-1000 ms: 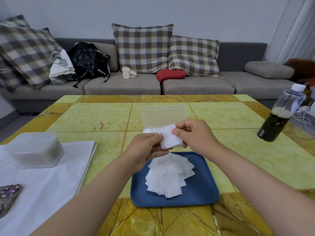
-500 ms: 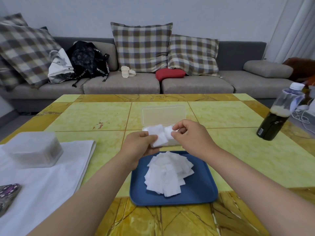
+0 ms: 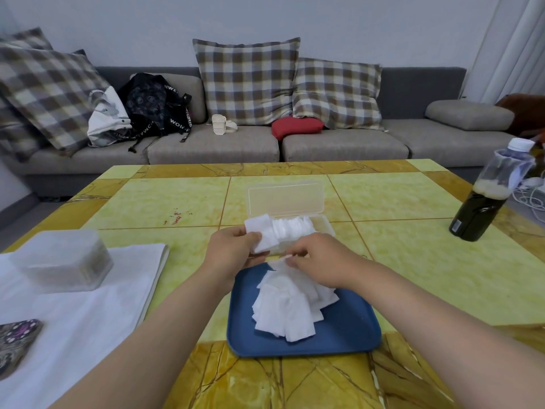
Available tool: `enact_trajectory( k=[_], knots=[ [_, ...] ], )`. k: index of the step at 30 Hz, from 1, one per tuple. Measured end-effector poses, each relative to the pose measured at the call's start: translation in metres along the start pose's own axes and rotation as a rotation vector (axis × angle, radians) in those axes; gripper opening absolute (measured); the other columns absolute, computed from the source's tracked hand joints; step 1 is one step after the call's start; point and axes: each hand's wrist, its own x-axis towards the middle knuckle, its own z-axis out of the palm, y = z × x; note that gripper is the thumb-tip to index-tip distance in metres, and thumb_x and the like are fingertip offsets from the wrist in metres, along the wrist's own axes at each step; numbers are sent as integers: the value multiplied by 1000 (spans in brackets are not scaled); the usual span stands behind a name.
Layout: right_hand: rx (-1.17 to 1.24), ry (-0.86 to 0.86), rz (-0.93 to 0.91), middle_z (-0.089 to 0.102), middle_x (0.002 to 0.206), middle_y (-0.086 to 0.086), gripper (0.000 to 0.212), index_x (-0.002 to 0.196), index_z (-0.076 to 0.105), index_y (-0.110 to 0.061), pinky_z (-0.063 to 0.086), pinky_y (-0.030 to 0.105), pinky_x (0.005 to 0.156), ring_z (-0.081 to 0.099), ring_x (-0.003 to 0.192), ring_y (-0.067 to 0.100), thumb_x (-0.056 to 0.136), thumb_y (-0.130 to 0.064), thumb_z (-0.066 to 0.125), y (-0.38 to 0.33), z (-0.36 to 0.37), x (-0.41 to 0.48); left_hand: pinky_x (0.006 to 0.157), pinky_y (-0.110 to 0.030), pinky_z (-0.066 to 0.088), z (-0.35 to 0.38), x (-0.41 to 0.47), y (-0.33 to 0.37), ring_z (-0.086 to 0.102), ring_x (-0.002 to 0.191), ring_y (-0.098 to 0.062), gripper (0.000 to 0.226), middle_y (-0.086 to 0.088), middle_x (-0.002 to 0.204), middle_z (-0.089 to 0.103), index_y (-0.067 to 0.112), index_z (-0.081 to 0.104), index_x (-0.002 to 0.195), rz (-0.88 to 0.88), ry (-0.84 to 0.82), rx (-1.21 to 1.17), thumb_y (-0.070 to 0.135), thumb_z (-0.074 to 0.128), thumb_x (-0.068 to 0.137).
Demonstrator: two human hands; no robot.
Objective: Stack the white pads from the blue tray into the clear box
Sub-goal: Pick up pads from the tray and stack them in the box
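Observation:
A loose heap of white pads (image 3: 290,305) lies on the blue tray (image 3: 339,335) near the table's front. Behind the tray stands the clear box (image 3: 323,224) with its lid (image 3: 286,199) tipped open; a row of pads (image 3: 290,228) stands inside it. My left hand (image 3: 233,249) grips a stack of pads (image 3: 261,236) at the box's left end. My right hand (image 3: 321,261) is down at the far edge of the heap, fingertips pinching the top pad (image 3: 283,259).
A dark drink bottle (image 3: 486,199) stands at the table's right edge. On the left, a frosted plastic box (image 3: 62,261) sits on a white cloth (image 3: 88,314), with a patterned pouch (image 3: 16,340) at the near left. A sofa with cushions and bags lies behind the table.
My right hand has left the stack by the box and dropped to the heap on the tray, pinching a pad. My left hand still holds the stack at the box.

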Motion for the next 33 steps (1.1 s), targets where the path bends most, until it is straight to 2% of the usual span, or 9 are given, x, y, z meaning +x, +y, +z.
enact_trajectory(
  k=[5,9,12,14,17,21,25,28,33],
  knots=[
    [395,227,0,75,81,4,17,96,78,-13,55,28,66,63,68,11,98,-19,62,-5,-23,-1,70,-31,64,-2,3,0,74,75,-23,13,-11,98,71,2,69,100,-21,30,-39,12,61,97],
    [663,177,29,73,76,2,12,104,74,-12,44,22,49,62,58,12,95,-11,67,-11,-31,-7,69,-31,63,2,-2,2,77,79,-27,17,-17,96,77,-2,72,102,-58,-136,-63,12,64,96],
    [624,200,26,70,69,-1,7,98,73,-8,40,17,45,60,54,14,94,-10,68,-14,-29,-8,84,-38,62,5,-6,2,75,92,-34,23,-21,97,77,-1,72,109,-47,-290,7,14,62,97],
    [588,249,18,70,70,-2,6,96,73,-5,42,15,45,60,52,17,94,-8,68,-16,-28,-7,78,-31,62,5,-8,3,76,93,-30,24,-19,99,77,0,72,111,-58,-333,-6,14,59,98],
    [537,327,24,73,81,12,5,93,73,-8,50,24,49,61,49,15,93,-11,70,-16,-27,-4,75,-27,62,4,-10,6,75,98,-28,26,-17,104,77,0,70,115,-84,-396,-50,15,57,100],
    [466,362,26,74,76,10,3,88,74,-13,55,34,55,59,47,13,91,-14,72,-14,-24,-1,82,-31,62,4,-11,9,73,103,-29,30,-16,110,76,3,67,121,-109,-453,-85,22,53,103],
    [392,385,9,71,70,1,4,86,76,-17,48,20,49,56,44,2,89,-17,73,-11,-22,0,81,-35,63,5,-11,9,74,101,-32,37,-17,109,76,5,66,121,-127,-446,-108,33,48,104],
    [361,390,-1,72,73,-2,1,89,75,-22,48,22,55,57,47,0,89,-22,74,-10,-20,2,82,-33,62,4,-10,7,75,97,-29,34,-17,104,77,3,71,113,-88,-407,14,32,62,97],
    [235,314,32,68,88,-9,17,102,71,-28,49,20,66,62,73,5,87,-35,74,-6,-15,-1,66,-27,63,-1,-2,3,77,74,-24,17,-19,93,77,-3,72,96,-48,-122,25,13,68,94]
  ],
)
